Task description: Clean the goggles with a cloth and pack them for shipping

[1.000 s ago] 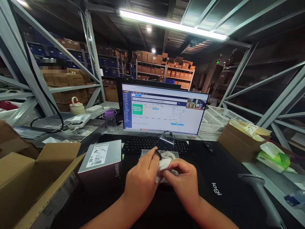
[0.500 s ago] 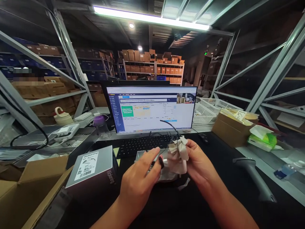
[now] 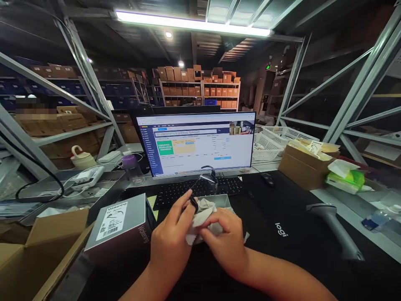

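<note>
View: the one head-worn camera, looking forward and down over a desk among steel warehouse shelving.

Hands: two, both the person's own. The left hand [image 3: 171,228] is narrowly pinched, its fingers closed on a black temple tip [image 3: 194,204] and on a crumpled beige cloth [image 3: 203,215]. The right hand [image 3: 221,238] is curled closely over the same cloth, gripping it from the near side.

Counts: one pair of clear-lensed glasses with a thin dark frame [image 3: 208,179], one cloth, one black keyboard [image 3: 184,192], one lit flat monitor [image 3: 194,144], one black mouse [image 3: 267,179], two white plastic mesh baskets [image 3: 267,146], one grey handheld barcode scanner [image 3: 333,225].

Direction: the glasses stand tilted up, the lens rising above the keyboard toward the monitor. Their long axis runs from the pinched temple tip up and away from the person. The exact fold of the frame cannot be told.

Position: the glasses sit just above and between the hands, their lower part lost in fingers and cloth. Both hands hover over a shallow grey metal tray [image 3: 224,201], with the cloth touching its near edge.

Nearby: a grey boxed product with a white barcode label [image 3: 119,228] stands just left of the left hand, beside an open cardboard carton [image 3: 40,246].
</note>
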Motion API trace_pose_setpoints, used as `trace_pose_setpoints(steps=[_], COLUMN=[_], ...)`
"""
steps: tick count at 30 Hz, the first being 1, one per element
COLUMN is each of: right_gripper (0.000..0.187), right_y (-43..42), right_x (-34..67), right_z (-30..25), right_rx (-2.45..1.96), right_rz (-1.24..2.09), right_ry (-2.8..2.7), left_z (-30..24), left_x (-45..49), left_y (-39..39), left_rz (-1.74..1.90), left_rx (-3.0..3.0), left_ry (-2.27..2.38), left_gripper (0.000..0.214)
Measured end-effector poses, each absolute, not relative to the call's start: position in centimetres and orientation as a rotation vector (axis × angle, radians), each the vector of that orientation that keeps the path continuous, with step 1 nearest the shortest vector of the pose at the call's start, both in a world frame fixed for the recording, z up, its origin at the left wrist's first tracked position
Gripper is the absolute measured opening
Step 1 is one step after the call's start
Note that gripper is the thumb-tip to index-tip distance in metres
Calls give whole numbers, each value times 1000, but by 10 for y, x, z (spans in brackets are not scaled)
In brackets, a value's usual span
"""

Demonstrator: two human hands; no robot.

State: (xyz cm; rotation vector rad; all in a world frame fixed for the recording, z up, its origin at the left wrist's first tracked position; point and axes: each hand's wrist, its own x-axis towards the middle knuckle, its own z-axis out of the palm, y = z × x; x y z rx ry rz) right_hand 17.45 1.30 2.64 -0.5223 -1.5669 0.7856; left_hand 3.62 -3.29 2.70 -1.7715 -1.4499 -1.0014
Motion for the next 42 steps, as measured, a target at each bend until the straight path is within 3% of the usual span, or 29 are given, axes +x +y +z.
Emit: trace_pose_setpoints(steps=[5,10,19,30,35,42], right_gripper=[16,32,35,56,21,59], right_y=[28,48,74,78,54,27], right_x=[188,201,221,230,237,210], right_z=[41,53,62,65,64,47], right_rx=[-572,-484,-498,-465,-575,-269], right_rz=[1251,1814,1897,1405,646,141], right_ry=[-1476,-1118,-884,-1060,-1347,-1965], left_z=[30,38,35,37,34,39], left_x=[38,37,40,36,37,37], left_y=[-32,-33,-33,-35,-33,-34], left_rz=[-1012,-946,-1016,-1203,-1067,-991], left_rx=[-1786,-1971,-1970,-1921,-1971,-1934], left_ry=[-1445,-1402,-1315,-1438,-1479,-1376], left_gripper=[19,15,17,20,14,13])
